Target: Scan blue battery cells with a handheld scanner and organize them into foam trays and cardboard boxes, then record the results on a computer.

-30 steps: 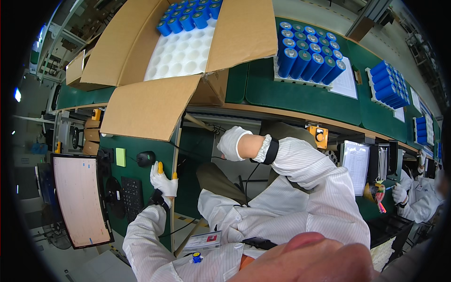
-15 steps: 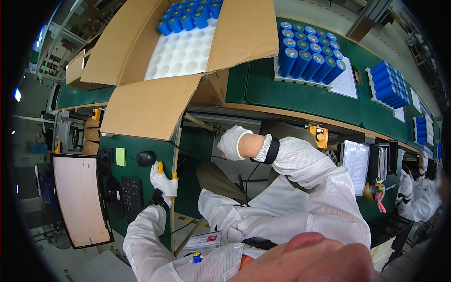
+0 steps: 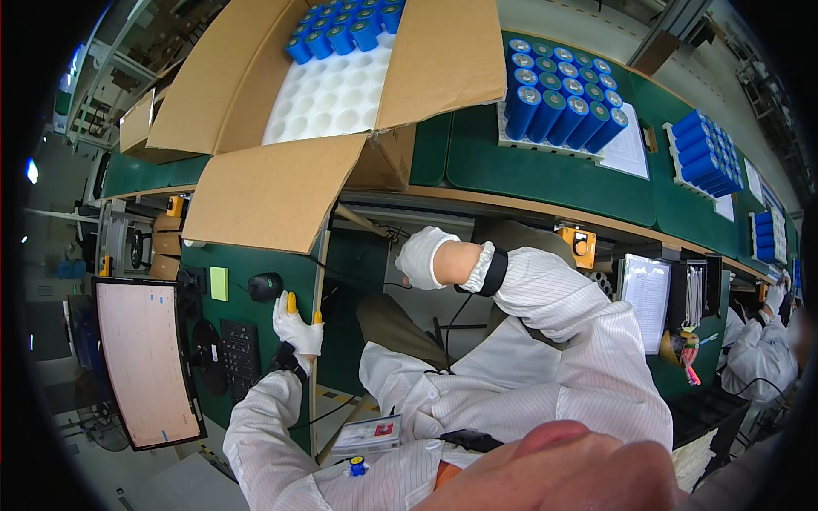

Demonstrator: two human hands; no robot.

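Note:
My left hand [image 3: 297, 330], in a white glove with yellow fingertips, lies on the green side desk [image 3: 290, 281] at its edge. Its fingers are stretched and apart, with nothing between them. Just beyond the fingertips is a black mouse [image 3: 265, 287]; a black keyboard [image 3: 240, 351] lies to the left of the hand. My right hand [image 3: 423, 259], also in a white glove, is curled above my lap, below the bench front. Its fingers are turned under and mostly hidden, so what it may hold does not show. A thin dark cable [image 3: 362, 277] runs close by it.
An open cardboard box [image 3: 273, 200] holds blue cylindrical cells [image 3: 339, 40] in a white foam tray [image 3: 322, 100]. More cells [image 3: 551, 115] stand in racks along the green bench [image 3: 477, 145]. A monitor [image 3: 145, 362] stands left; documents [image 3: 643, 294] and a co-worker [image 3: 758, 358] are right.
At the far right, the co-worker has shifted, with a gloved hand now raised toward the bench. My own hands and the things around them look unmoved.

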